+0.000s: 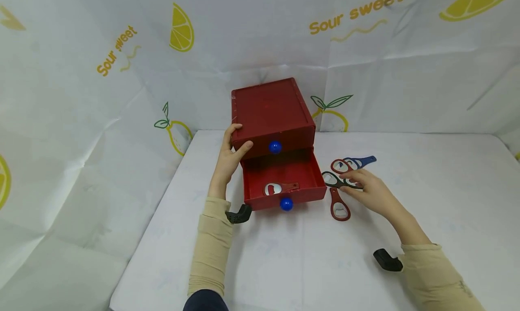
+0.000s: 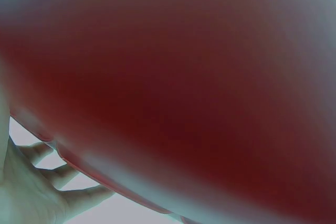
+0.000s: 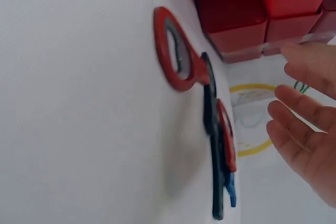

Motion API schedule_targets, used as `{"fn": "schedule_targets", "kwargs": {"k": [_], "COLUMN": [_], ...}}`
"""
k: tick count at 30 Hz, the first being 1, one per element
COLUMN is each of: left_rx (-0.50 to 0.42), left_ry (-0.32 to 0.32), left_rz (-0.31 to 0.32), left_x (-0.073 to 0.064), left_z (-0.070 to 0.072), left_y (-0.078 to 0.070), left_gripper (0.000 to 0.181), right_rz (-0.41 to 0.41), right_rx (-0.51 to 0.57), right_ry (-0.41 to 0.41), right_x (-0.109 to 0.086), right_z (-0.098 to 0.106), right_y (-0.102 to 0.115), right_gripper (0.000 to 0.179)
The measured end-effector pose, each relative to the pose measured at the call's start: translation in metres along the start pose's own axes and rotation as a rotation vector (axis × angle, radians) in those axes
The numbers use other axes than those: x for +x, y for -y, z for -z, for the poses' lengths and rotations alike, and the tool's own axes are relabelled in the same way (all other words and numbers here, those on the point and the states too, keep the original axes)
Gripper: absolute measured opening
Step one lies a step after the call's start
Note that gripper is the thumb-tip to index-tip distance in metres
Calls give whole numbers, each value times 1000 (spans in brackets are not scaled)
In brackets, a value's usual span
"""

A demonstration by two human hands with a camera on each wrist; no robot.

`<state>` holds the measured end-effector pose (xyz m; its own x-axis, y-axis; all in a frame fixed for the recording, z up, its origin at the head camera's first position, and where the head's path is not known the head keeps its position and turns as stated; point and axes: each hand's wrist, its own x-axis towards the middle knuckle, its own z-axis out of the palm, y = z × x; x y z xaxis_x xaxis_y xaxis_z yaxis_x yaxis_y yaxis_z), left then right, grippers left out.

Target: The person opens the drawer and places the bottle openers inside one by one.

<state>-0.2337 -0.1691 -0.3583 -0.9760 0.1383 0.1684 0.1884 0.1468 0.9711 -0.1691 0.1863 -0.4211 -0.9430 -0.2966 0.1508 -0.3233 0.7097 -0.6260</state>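
Note:
A red two-drawer box [image 1: 268, 105] stands at the back, its lower drawer [image 1: 310, 195] pulled out. One red bottle opener [image 1: 290, 186] lies inside that drawer. My left hand [image 1: 228, 162] grips the box's left front corner, thumb at the front and fingers along the side. In the left wrist view the fingers [image 2: 84, 198] spread behind the blurred red box [image 2: 173, 114]. My right hand [image 1: 375, 194] hovers, fingers loosely bent, over a dark green bottle opener [image 1: 331, 180]; the right wrist view shows it apart from the openers. Near it lie red [image 1: 334, 196] and blue [image 1: 367, 160] ones.
Blue round knobs [image 1: 286, 204] stick out from both drawer fronts. Another red bottle opener [image 1: 337, 161] overlaps the blue one. The white table [image 1: 268, 261] meets a white printed sheet [image 1: 260, 35] with lemon drawings behind the box.

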Motion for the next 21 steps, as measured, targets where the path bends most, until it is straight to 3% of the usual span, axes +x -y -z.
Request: {"fn": "schedule_targets", "kwargs": {"k": [8, 16, 21], "left_rx": [-1, -4, -5], "left_ry": [-1, 4, -1], "left_rz": [-3, -22, -13], "left_x": [-1, -1, -1], "left_z": [-1, -1, -1], "left_y": [1, 1, 0], "left_gripper": [50, 50, 50], "right_rz": [-15, -127, -142], "right_rx": [-49, -65, -70], "right_ry": [-24, 82, 78], "right_x": [1, 6, 7], "right_z": [-8, -17, -19], "right_y": [-20, -34, -37], "right_gripper": [31, 28, 27]}}
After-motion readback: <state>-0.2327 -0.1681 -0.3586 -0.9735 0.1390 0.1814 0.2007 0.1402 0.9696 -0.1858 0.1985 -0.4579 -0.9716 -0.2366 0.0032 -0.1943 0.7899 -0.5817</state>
